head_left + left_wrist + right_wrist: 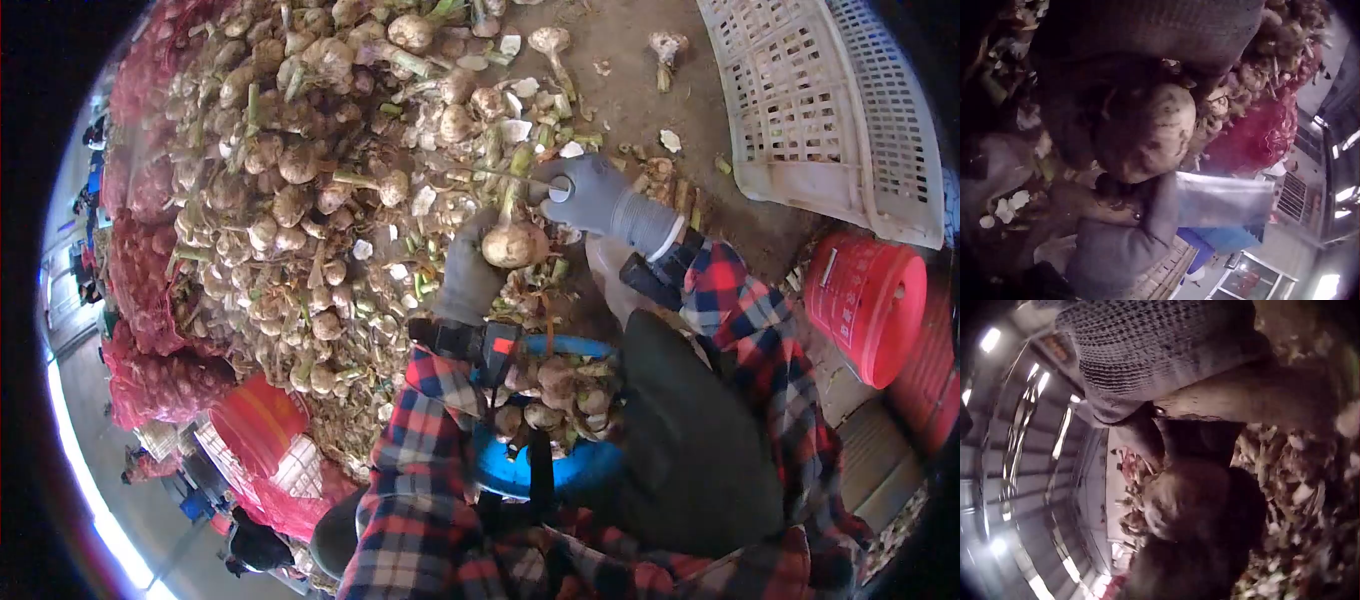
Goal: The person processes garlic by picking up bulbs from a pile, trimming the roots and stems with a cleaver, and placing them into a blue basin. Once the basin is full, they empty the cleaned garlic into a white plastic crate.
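Observation:
My gloved left hand [468, 275] holds a garlic bulb [515, 245] low, its stalk [517, 180] pointing up and away from me. In the left wrist view the pale, dirt-specked bulb [1169, 128] shows between dark glove fingers. My right hand [595, 200], in a grey knit glove, grips a knife [470, 171] whose thin blade crosses the stalk above the bulb in the head view. The knife's wooden handle [1222, 400] shows under the glove in the right wrist view. Blurred there, the bulb [1179, 497] lies just below the handle.
A large heap of stalked garlic [290, 170] spreads ahead and left, with red mesh bags [150, 280] behind it. A blue basin [590, 470] with bulbs sits close before me. White plastic crates [800, 110] and a red bucket [860, 300] stand on the right.

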Motion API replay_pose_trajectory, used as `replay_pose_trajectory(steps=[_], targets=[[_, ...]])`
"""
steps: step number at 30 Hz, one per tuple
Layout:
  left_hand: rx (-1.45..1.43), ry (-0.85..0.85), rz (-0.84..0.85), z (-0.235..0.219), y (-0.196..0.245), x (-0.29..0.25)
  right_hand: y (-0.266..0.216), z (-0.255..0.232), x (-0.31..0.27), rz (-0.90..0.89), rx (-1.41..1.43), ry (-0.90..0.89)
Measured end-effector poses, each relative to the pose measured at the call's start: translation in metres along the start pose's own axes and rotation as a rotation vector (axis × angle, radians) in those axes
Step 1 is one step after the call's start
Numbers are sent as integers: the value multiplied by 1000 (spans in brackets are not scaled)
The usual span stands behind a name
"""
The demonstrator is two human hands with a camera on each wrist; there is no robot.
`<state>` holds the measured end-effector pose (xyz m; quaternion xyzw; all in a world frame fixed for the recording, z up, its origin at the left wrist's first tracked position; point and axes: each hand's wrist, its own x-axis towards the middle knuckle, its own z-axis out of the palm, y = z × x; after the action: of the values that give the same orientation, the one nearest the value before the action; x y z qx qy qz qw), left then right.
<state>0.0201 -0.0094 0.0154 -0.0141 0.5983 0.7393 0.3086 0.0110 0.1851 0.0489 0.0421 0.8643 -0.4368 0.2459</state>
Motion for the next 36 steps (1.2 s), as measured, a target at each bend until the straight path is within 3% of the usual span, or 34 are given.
replay_pose_trajectory(steps=[1, 2, 3, 5, 6, 7, 9, 11, 13, 15, 16, 17, 19, 20, 21, 23, 24, 26, 28, 29, 30, 31, 32, 33, 35, 36], targets=[[813, 92, 358, -4, -1, -1, 5, 1, 5, -37, -193, 27], [639, 30, 346, -9, 0, -1, 11, -1, 8, 6, -317, 1], [647, 34, 350, -9, 7, -5, 20, 3, 10, -3, -313, 4], [14, 2, 154, -3, 23, -13, 34, 12, 10, -39, -311, -36], [75, -66, 25, 7, 40, -13, 35, 13, -1, -138, -421, 47], [-284, -58, -187, 8, 31, -8, 33, 17, -3, -139, -420, 42], [-545, -153, -372, 19, 32, -7, 15, 22, -1, 93, -313, 8], [-597, -68, -387, 18, 19, -4, 4, 25, 1, 151, -334, 29], [-648, 30, -410, 17, 14, -11, 3, 28, 2, 61, -343, 102], [-547, 26, -328, 14, 18, -14, 2, 27, -1, 41, -281, 108], [-557, -140, -238, 2, 10, -10, 2, 25, -1, 8, -195, 130], [-558, -142, -237, -1, 14, -11, 2, 23, -2, -27, -109, 151], [654, -77, 160, -4, 22, -13, 1, 11, -1, 15, -85, 87], [87, -13, 4, -6, 18, -14, 3, 4, 1, 57, -61, 24], [-718, -80, -326, 9, 55, -17, 19, 4, 7, 57, -62, 28], [-547, -277, -310, -1, 58, -32, 61, 11, 19, 239, -419, -119], [-143, -623, -228, -5, 72, -35, 65, 4, 14, 229, -423, -121], [-94, -671, -280, -6, 79, -48, 66, -2, -2, 365, -159, -53], [400, -545, -332, -32, 76, -30, 67, -1, 3, 364, -153, -20], [756, -339, 169, -65, 54, -9, 68, 1, 6, 370, -150, 12], [539, 70, 47, -91, 51, 3, 72, 7, 9, 374, -194, 35], [599, 489, 44, -115, 35, 29, 76, 15, 13, 369, -195, 39], [476, 700, -139, -111, 55, 44, 81, 22, 18, 354, -133, -2], [847, 851, -73, -126, 40, 69, 83, 25, 19, 341, -71, -44], [999, 682, -79, -142, 21, 90, 64, 19, 6, 347, -8, -63], [1076, 737, -54, -133, 21, 94, 66, 18, 5, 337, -83, -26]])
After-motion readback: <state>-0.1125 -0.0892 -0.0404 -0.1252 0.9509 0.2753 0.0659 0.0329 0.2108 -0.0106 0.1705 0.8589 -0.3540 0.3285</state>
